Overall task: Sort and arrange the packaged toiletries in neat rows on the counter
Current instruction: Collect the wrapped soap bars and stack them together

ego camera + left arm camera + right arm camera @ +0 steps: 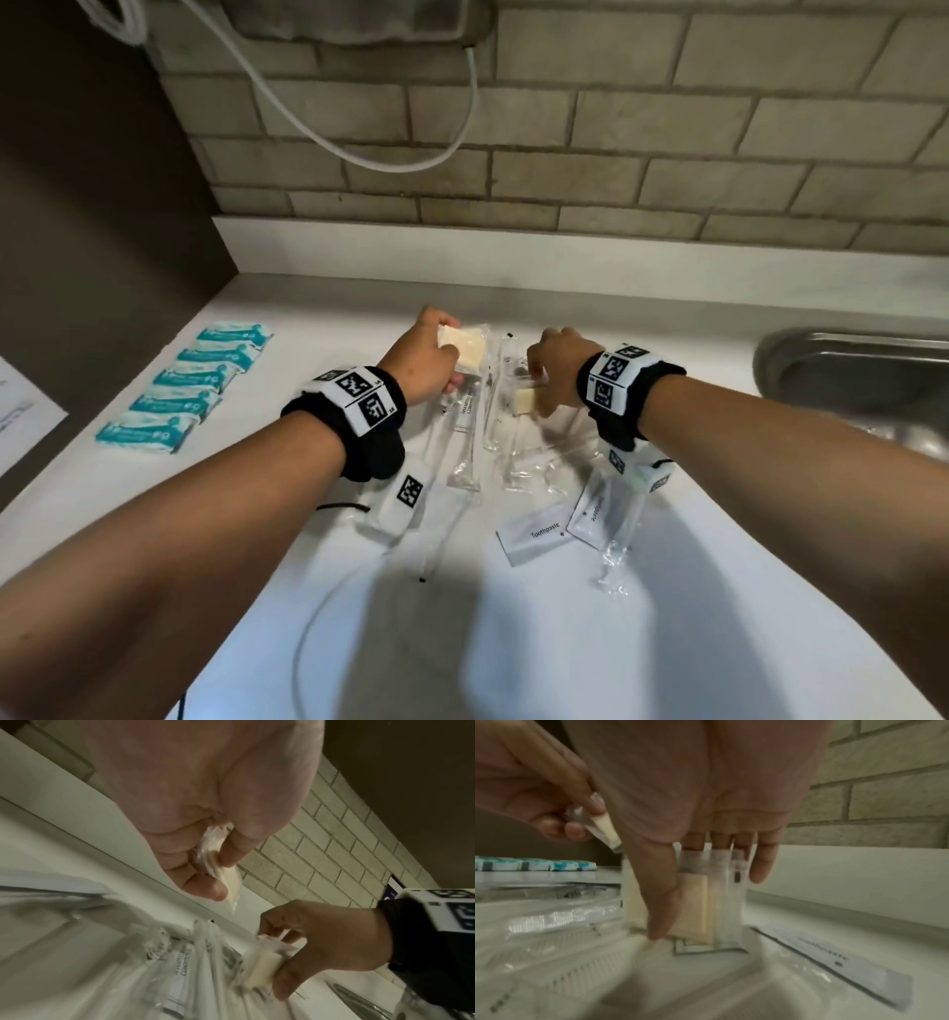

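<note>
Soap packets: my left hand pinches one cream packet above the clear-wrapped toiletries, and my right hand grips a small stack of soap packets standing on edge on the worktop. Left of my left hand lies a row of teal packs; two toothpaste sachets lie below my right wrist.

white sachet: "Toothpaste", black print
second white sachet: "Toothpaste", partly covered
clear-wrapped sachet: "SHAMPOO", "CONDITIONER", blurred
teal packets: print too small to read
wristband tags: square code markers only
</note>
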{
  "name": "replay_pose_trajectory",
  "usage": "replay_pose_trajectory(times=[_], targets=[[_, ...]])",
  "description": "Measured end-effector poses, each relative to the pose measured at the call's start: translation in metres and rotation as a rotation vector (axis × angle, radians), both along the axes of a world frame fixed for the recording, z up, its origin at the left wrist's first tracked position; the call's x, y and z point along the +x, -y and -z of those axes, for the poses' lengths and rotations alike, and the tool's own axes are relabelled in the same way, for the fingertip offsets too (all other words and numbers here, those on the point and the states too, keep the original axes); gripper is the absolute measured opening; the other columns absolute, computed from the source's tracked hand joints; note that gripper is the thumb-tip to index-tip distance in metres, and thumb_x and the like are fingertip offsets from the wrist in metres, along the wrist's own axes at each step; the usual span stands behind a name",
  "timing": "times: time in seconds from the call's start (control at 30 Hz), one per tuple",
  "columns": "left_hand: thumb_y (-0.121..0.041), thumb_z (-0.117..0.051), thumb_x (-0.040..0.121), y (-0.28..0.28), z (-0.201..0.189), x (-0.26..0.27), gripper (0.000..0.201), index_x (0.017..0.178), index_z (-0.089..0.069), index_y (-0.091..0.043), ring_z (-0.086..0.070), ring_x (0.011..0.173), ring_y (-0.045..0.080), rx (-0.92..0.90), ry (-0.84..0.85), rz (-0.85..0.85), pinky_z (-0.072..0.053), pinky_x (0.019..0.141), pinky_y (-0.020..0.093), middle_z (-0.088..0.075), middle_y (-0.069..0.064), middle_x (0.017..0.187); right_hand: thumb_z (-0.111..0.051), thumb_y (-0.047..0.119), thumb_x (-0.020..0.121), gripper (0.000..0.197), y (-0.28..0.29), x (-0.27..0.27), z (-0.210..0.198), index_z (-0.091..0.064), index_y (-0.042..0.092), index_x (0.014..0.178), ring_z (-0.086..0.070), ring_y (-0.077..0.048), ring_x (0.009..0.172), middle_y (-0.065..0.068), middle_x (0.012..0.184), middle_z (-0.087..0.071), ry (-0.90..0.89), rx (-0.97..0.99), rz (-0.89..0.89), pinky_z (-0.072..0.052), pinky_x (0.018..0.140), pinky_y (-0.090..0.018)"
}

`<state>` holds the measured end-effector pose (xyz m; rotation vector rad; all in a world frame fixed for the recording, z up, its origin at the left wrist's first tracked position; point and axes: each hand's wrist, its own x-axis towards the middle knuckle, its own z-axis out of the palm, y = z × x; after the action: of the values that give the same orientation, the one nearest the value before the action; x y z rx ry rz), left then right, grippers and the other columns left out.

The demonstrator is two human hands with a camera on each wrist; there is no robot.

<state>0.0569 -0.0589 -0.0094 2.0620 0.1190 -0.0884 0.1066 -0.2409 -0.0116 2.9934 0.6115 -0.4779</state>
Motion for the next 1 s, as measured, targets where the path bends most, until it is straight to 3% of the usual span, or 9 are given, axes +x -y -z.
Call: replay_pose_trajectory(times=[0.1, 0.23, 0.3, 0.43, 0.57, 0.67, 0.8, 0.87, 1.0], targets=[[0.001, -0.036, 0.095, -0.007, 0.002, -0.005, 0.028, 0.116, -0.041, -0.017, -0.060, 0.063, 0.021, -0.042, -0.008, -0.016, -0.051, 0.057, 0.032, -0.058, 0.011, 0.090, -0.084, 0.022, 0.068, 0.039, -0.002, -0.009, -0.009, -0.053, 0.017, 0.091, -0.051, -0.021, 0.082, -0.002, 0.097, -0.059, -0.058, 0.150, -0.027, -0.039, 0.064, -0.028], [0.004, -0.037, 0.092, -0.023, 0.001, -0.018, 0.029, 0.107, -0.050, -0.017, -0.058, 0.066, 0.021, -0.161, -0.055, -0.002, -0.048, 0.054, 0.028, -0.056, 0.010, 0.087, -0.086, 0.021, 0.064, 0.040, -0.029, -0.030, -0.030, -0.051, 0.017, 0.084, -0.050, -0.018, 0.068, 0.007, 0.072, -0.051, -0.070, 0.374, -0.115, -0.047, 0.059, -0.033], [0.002, -0.036, 0.091, -0.035, -0.001, -0.025, 0.031, 0.098, -0.056, -0.020, -0.057, 0.070, 0.024, -0.221, -0.052, 0.026, -0.047, 0.056, 0.029, -0.058, 0.012, 0.089, -0.085, 0.018, 0.066, 0.038, -0.048, -0.038, -0.038, -0.054, 0.018, 0.087, -0.050, -0.016, 0.071, 0.008, 0.074, -0.053, -0.027, 0.444, -0.144, -0.038, 0.056, -0.025], [-0.008, -0.033, 0.098, -0.067, -0.008, -0.039, 0.028, 0.093, -0.059, -0.019, -0.055, 0.071, 0.022, -0.277, 0.024, 0.000, -0.044, 0.050, 0.021, -0.061, 0.012, 0.090, -0.086, 0.020, 0.064, 0.043, -0.087, -0.043, -0.042, -0.062, 0.013, 0.100, -0.049, -0.018, 0.084, 0.000, 0.096, -0.050, 0.072, 0.482, -0.167, -0.034, 0.069, -0.025], [-0.047, -0.041, 0.099, -0.110, -0.018, -0.051, 0.034, 0.105, -0.058, -0.019, -0.060, 0.073, 0.018, -0.263, -0.042, 0.058, -0.049, 0.064, 0.030, -0.062, 0.006, 0.090, -0.089, 0.023, 0.062, 0.054, -0.134, -0.042, -0.042, -0.060, 0.012, 0.106, -0.046, -0.018, 0.089, -0.001, 0.102, -0.045, 0.087, 0.519, -0.119, -0.034, 0.073, -0.024], [-0.023, -0.065, 0.090, -0.143, -0.016, -0.050, 0.032, 0.118, -0.050, -0.016, -0.059, 0.075, 0.016, -0.114, -0.043, 0.120, -0.050, 0.068, 0.031, -0.062, 0.007, 0.096, -0.090, 0.026, 0.060, 0.065, -0.165, -0.043, -0.037, -0.055, 0.013, 0.113, -0.049, -0.019, 0.091, -0.002, 0.109, -0.047, 0.077, 0.556, -0.095, -0.036, 0.075, -0.023], [-0.010, -0.064, 0.090, -0.185, -0.007, -0.050, 0.030, 0.113, -0.049, -0.019, -0.060, 0.084, 0.020, -0.042, -0.085, 0.173, -0.054, 0.080, 0.038, -0.062, 0.009, 0.103, -0.084, 0.041, 0.065, 0.076, -0.197, -0.046, -0.027, -0.048, 0.019, 0.128, -0.058, -0.021, 0.100, 0.000, 0.114, -0.058, -0.051, 0.476, -0.052, -0.045, 0.082, -0.027], [-0.010, -0.064, 0.091, -0.200, -0.002, -0.053, 0.031, 0.115, -0.048, -0.022, -0.062, 0.092, 0.021, -0.049, -0.103, 0.207, -0.056, 0.082, 0.037, -0.061, 0.008, 0.109, -0.080, 0.043, 0.070, 0.060, -0.209, -0.047, -0.020, -0.054, 0.022, 0.120, -0.060, -0.021, 0.094, 0.002, 0.102, -0.062, -0.105, 0.370, -0.068, -0.046, 0.076, -0.028], [-0.019, -0.069, 0.088, -0.229, 0.011, -0.057, 0.041, 0.118, -0.045, -0.035, -0.060, 0.086, 0.014, 0.092, -0.081, 0.261, -0.050, 0.063, 0.021, -0.059, -0.002, 0.107, -0.076, 0.038, 0.075, 0.031, -0.236, -0.052, -0.008, -0.055, 0.025, 0.094, -0.057, -0.020, 0.082, 0.003, 0.085, -0.059, -0.096, 0.256, -0.110, -0.040, 0.068, -0.028]])
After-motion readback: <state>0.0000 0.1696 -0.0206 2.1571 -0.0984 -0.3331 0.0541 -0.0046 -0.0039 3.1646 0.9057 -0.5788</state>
